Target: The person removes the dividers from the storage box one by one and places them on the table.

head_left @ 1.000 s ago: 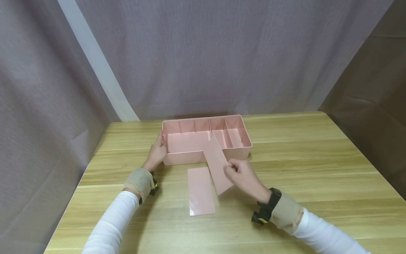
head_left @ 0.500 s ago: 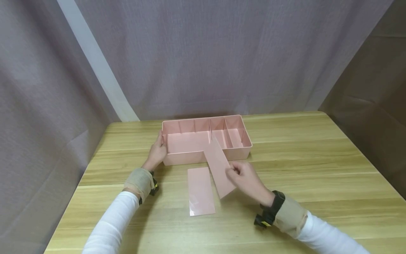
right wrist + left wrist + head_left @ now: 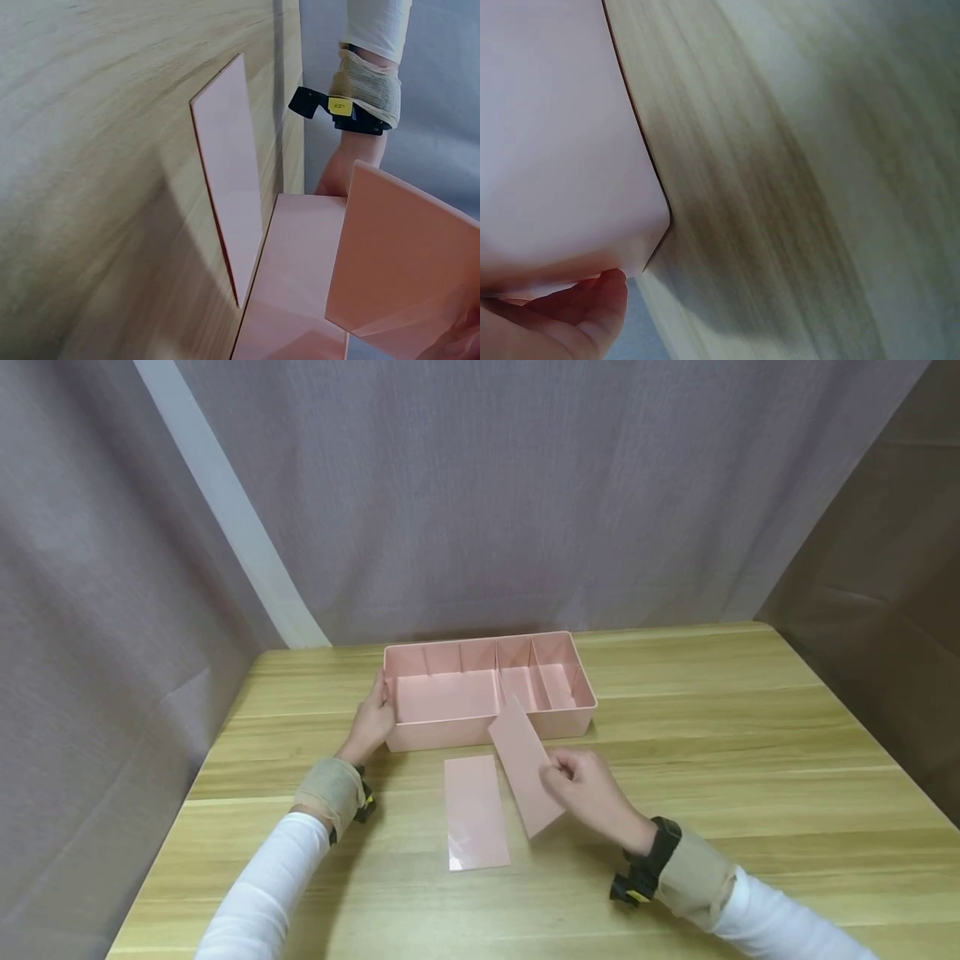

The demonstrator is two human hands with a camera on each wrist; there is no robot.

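A pink divided box (image 3: 558, 720) stands on the wooden table (image 3: 750, 735). My left hand (image 3: 377, 706) holds its left end; in the left wrist view a fingertip (image 3: 592, 311) lies under the box's corner (image 3: 570, 150). My right hand (image 3: 561, 770) pinches a loose pink divider panel (image 3: 522, 756) by its right edge and holds it tilted just in front of the box. That held panel (image 3: 405, 262) fills the right wrist view's lower right. A second pink panel (image 3: 474, 810) lies flat on the table between my arms, and the right wrist view also shows this flat panel (image 3: 229, 187).
The box has fixed dividers (image 3: 497, 672) in its right half and a wide compartment on the left. Grey curtains (image 3: 480, 493) close off the back and left. The table's right edge (image 3: 862, 727) borders a dark wall.
My right hand has drawn the held panel toward me and slightly right, so its far end has come off the box's front wall. The left hand and the flat panel have not moved.
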